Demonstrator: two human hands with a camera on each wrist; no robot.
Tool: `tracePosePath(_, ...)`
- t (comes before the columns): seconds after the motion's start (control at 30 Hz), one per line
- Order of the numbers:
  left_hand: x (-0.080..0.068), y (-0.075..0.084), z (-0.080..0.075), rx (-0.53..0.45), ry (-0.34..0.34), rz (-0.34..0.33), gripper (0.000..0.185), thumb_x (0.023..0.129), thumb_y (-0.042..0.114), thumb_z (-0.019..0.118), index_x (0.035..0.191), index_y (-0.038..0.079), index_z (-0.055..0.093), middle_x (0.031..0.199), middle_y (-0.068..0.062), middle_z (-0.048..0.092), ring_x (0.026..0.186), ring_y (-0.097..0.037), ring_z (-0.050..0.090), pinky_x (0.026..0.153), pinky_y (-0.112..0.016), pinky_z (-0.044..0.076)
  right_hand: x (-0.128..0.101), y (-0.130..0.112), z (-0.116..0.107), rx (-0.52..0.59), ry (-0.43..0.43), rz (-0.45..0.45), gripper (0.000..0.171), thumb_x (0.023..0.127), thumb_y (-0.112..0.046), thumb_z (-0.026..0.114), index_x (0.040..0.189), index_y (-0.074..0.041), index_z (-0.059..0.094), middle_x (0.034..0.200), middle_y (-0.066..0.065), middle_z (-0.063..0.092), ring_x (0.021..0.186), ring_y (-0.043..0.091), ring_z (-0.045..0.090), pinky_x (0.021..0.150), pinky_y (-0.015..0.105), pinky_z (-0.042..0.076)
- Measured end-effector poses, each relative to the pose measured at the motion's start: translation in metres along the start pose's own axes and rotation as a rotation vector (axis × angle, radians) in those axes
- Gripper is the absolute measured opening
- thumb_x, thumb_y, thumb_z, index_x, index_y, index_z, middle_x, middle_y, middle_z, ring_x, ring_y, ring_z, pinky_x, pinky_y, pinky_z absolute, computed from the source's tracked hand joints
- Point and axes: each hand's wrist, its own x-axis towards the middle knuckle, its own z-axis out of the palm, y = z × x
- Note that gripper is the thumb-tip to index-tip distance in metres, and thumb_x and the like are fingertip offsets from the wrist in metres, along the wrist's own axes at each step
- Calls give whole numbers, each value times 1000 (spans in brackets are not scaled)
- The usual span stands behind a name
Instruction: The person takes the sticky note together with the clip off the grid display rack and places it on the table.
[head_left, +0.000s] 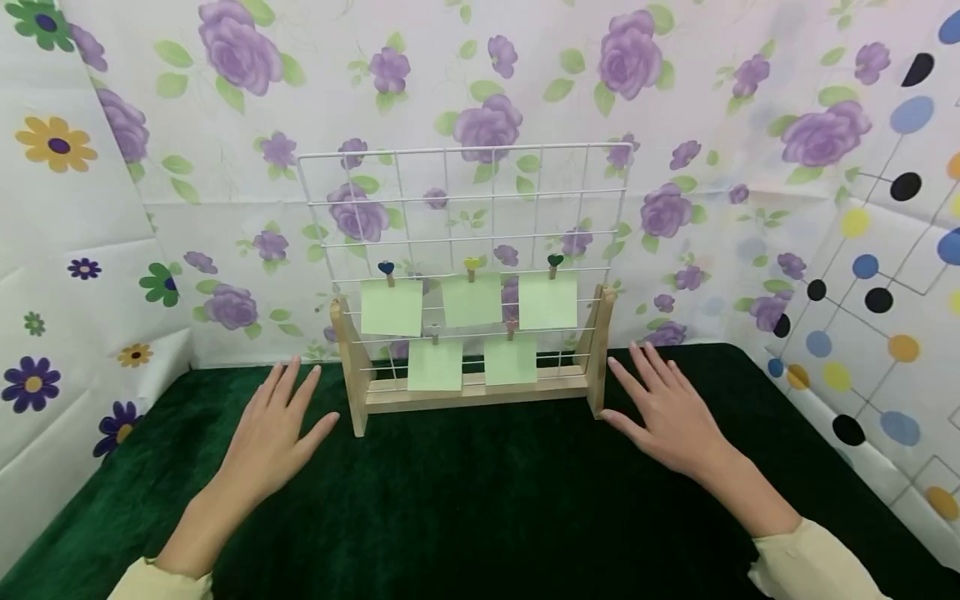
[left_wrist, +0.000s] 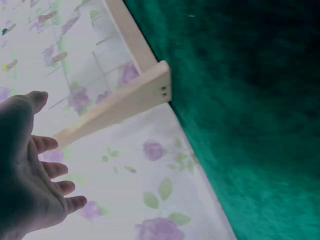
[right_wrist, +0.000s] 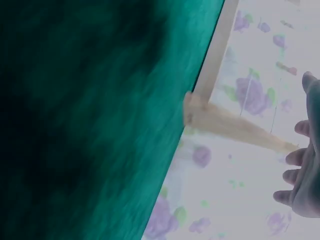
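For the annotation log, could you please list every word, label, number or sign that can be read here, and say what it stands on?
No readable text in any view.
Five green notes clipped to the wire grid: blank.
Heart-topped clips: no lettering visible.
Wooden stand: no mark or brand.
Flowered backdrop and dotted sheet: patterns only.
Both wrist views are blurred and show no writing.

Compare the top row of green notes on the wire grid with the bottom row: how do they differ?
The top row of notes has three sheets; the bottom row of notes has two. The top row's clips bear coloured hearts, blue, yellow and green; the bottom row's clips are duller and too small to make out. The bottom sheets sit offset, under the gaps above. Both rows are pale green squares clipped to the wire grid.
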Motion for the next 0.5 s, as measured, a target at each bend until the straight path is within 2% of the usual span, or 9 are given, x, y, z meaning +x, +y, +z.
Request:
tracePosePath(0.2, 13, 15, -4, -66, 157, 56, 60, 91, 21, 67, 139, -7, 44, 142, -33, 35, 129, -51, 31, 98, -67, 29, 21, -25, 2, 69, 233, -135, 60, 96, -44, 57, 138, -1, 51, 144, 21, 44, 133, 37, 39, 96, 56, 40)
tracePosePath(0.3, 21, 23, -7, -132, 223, 64, 57, 88, 14, 70, 136, -8, 47, 139, -32, 39, 125, -51, 36, 96, -67, 31, 33, -39, -1, 132, 287, -180, 53, 91, -31, 66, 134, -1, 56, 139, 18, 51, 127, 34, 47, 92, 54, 44)
tracePosePath(0.4, 29, 29, -10, -229, 221, 31, 54, 89, 10, 68, 136, -8, 47, 139, -31, 40, 126, -49, 36, 98, -66, 31, 45, -52, -3, 190, 296, -210, 51, 87, -21, 70, 133, -2, 56, 136, 16, 54, 122, 32, 52, 92, 52, 46)
tracePosePath(0.5, 39, 33, -16, -341, 165, -21, 52, 94, 11, 62, 139, -7, 43, 142, -29, 38, 130, -47, 33, 101, -64, 27, 57, -64, -6, 237, 294, -228, 50, 88, -18, 71, 133, -3, 56, 134, 15, 56, 116, 30, 57, 89, 49, 49)
